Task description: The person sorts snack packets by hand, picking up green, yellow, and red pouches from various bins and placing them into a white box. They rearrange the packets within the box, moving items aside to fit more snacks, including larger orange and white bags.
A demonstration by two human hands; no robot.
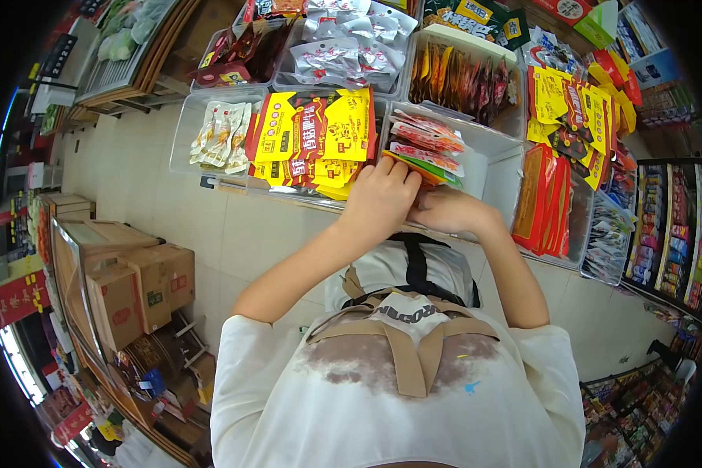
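Observation:
My left hand (381, 193) is closed at the front of a clear bin, its fingers curled over the edge of an orange and green snack packet (425, 169). Close against it, my right hand (448, 210) is bent in at the packet's lower edge, fingertips partly hidden. Behind the packet, a row of red and white snack packets (427, 136) leans in the same bin, whose right part shows a bare white bottom (495, 168). Left of my left hand lie large yellow and red snack bags (313, 129).
Neighbouring bins hold silver pouches (351, 58), dark red packets (464, 78), white packets (225, 132) and red packets (542, 199). Yellow bags (573, 109) hang over the right bins. Cardboard boxes (140, 288) stand at left; a snack shelf (671, 234) stands at right.

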